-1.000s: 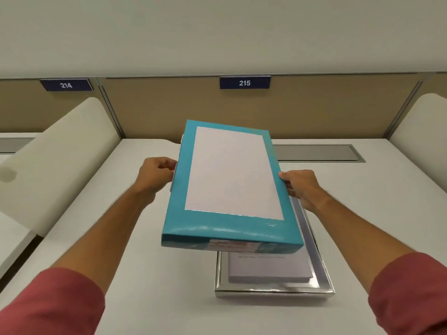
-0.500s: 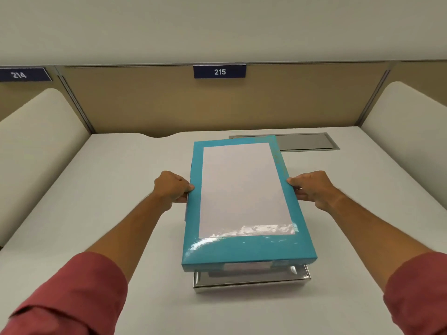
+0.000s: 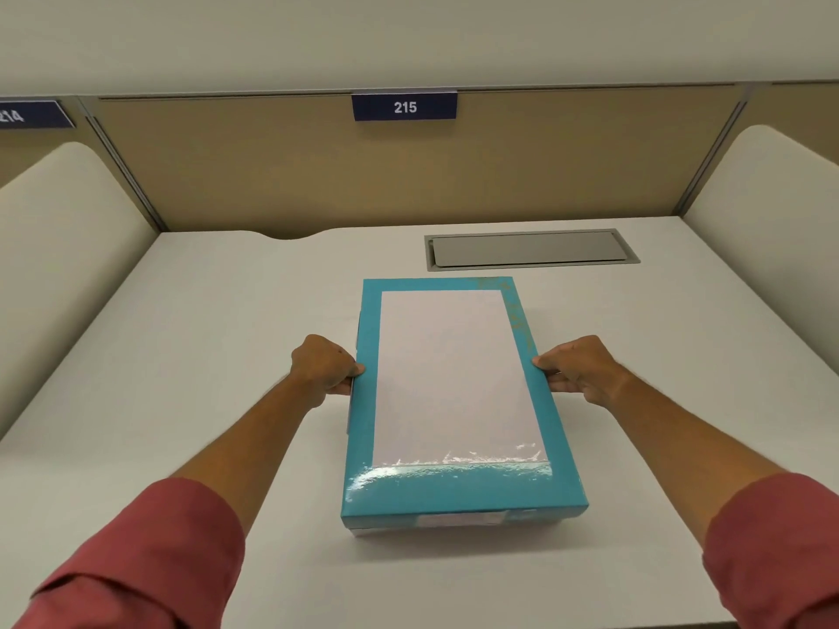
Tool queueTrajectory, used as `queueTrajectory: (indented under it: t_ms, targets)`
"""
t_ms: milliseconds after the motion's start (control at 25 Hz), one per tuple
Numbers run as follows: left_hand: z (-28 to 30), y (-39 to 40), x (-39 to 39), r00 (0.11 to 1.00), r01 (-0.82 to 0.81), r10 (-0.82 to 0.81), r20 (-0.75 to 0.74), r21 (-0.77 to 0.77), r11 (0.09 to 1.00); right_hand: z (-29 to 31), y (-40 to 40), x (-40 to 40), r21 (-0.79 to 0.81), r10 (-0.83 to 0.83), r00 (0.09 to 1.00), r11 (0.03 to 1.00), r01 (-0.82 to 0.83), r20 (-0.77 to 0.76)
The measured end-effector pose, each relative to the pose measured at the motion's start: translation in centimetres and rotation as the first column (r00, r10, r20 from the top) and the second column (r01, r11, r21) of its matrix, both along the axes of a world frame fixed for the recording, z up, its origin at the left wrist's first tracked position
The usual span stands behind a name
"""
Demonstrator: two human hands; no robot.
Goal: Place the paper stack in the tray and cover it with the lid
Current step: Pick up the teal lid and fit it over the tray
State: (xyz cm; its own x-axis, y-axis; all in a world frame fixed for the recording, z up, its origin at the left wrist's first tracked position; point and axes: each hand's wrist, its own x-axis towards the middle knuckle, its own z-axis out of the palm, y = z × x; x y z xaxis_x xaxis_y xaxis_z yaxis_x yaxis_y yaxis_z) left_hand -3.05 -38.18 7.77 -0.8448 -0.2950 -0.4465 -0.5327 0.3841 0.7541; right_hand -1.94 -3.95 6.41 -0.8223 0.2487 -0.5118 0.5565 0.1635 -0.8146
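Note:
A teal lid [image 3: 454,488] with a large white panel on top lies flat over the tray in the middle of the white desk. Only a thin silver sliver of the tray [image 3: 350,410] shows along the lid's left side. The paper stack is hidden under the lid. My left hand [image 3: 324,367] grips the lid's left long edge, thumb on top. My right hand [image 3: 579,370] grips the right long edge the same way.
A grey cable hatch [image 3: 529,249] is set flush in the desk [image 3: 204,356] behind the lid. Cream side dividers [image 3: 59,265] rise at left and right, and a tan back panel carries a sign reading 215 [image 3: 404,106].
The lid has come down from a tilted hold above the tray to lie level over it. The silver tray and paper stack, visible before, are now covered.

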Motion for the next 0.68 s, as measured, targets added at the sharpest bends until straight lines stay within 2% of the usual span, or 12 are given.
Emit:
queueTrajectory:
  t_ms: [680]
  targets:
    - [-0.5, -0.1, -0.7, 0.999, -0.019, 0.021, 0.039, -0.061, 0.998, -0.2, 0.3, -1.2, 0.006, 0.026, 0.999, 1.0, -0.027, 0.041]
